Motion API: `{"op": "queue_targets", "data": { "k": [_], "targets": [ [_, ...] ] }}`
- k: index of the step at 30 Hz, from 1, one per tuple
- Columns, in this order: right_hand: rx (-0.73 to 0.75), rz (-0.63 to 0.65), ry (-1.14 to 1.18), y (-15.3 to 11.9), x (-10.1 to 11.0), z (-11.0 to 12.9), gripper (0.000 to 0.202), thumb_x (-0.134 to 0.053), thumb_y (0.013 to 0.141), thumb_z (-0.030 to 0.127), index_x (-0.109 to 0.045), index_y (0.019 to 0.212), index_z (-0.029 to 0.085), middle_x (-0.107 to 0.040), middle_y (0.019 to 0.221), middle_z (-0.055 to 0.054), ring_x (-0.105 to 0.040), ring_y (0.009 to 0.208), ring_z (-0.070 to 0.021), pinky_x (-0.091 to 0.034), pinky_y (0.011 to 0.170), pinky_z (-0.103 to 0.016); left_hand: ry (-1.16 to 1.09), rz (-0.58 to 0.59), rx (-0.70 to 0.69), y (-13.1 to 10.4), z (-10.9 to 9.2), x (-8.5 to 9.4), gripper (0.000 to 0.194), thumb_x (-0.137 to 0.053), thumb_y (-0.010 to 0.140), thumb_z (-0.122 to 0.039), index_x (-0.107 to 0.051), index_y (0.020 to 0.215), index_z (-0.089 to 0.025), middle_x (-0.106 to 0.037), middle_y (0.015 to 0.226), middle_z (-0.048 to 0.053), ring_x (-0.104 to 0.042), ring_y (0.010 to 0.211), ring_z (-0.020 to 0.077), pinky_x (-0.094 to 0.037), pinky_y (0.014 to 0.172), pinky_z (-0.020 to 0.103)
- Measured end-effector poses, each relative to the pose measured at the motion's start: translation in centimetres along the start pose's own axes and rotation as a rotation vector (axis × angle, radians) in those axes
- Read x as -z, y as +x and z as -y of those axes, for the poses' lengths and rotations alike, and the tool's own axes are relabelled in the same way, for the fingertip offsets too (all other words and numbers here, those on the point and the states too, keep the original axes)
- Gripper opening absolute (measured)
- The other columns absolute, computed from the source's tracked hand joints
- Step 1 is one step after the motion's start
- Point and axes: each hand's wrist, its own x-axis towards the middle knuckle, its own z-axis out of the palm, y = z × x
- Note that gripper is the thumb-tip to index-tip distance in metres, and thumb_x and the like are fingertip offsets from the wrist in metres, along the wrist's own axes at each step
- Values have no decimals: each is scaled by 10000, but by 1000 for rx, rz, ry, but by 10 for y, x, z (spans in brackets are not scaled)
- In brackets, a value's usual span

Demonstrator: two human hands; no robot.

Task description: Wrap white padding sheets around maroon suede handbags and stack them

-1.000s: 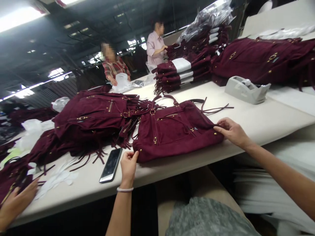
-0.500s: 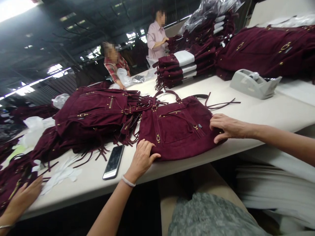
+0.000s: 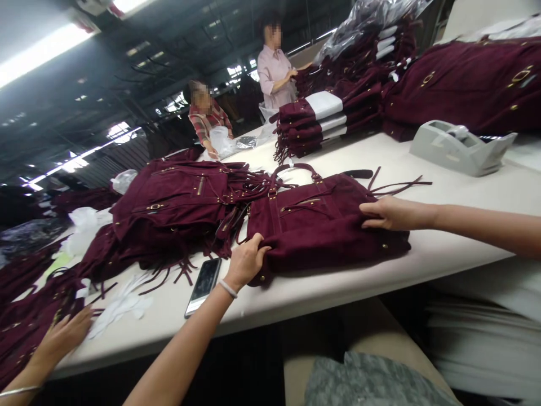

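Note:
A maroon handbag (image 3: 316,242) with brass buckles, a front zip and looped handles lies on the white table in front of me. My left hand (image 3: 247,260) pinches its near left edge, a pale band round the wrist. At the right edge, my right hand (image 3: 386,214) grips the fabric between thumb and fingers. The lower part is lifted and folded up over the front pocket, so the studded base shows towards me. The handles point away from me, and thin tassel cords trail out at the far right.
Left of the bag lie a black phone (image 3: 203,286), a heap of maroon bags (image 3: 169,197) and white gloves (image 3: 120,307). A grey tape dispenser (image 3: 459,148) and banded bag stacks (image 3: 323,115) stand behind. A co-worker's hand (image 3: 67,335) touches another bag at far left; two people work across the table.
Both my hands have closed on the bag's near edge and raised it, folding the bottom up so that the base shows. The whole view has shifted slightly.

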Motion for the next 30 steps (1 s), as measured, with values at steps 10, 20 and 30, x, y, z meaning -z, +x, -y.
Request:
{"op": "queue_targets", "data": {
  "k": [10,20,30],
  "targets": [
    [42,40,-50,5,3,16,484,-490,883,610,-672,1134,237,-642,1143,-81,-622,1003,-268,-440,825,-356,-45,31,-122,8,7,4,117,-633,903,-319,-612,980,-234,-694,857,5,-636,806,204,-428,708,278],
    [-163,-57,-354,22,-34,36,255,-580,870,467,-579,945,224,-662,717,-19,-596,624,-205,-287,540,-279,150,-308,-386,-11,13,-3,64,-537,936,-193,-596,945,-170,-606,702,17,-555,654,180,-406,634,303],
    [260,-418,-655,4,-86,18,490,-417,917,44,-568,1328,262,-689,861,-10,-545,648,-139,-388,627,-272,197,-281,-497,-19,22,-27,148,-496,943,-210,-622,1008,-167,-593,761,37,-562,716,182,-423,669,320]
  ]
}}
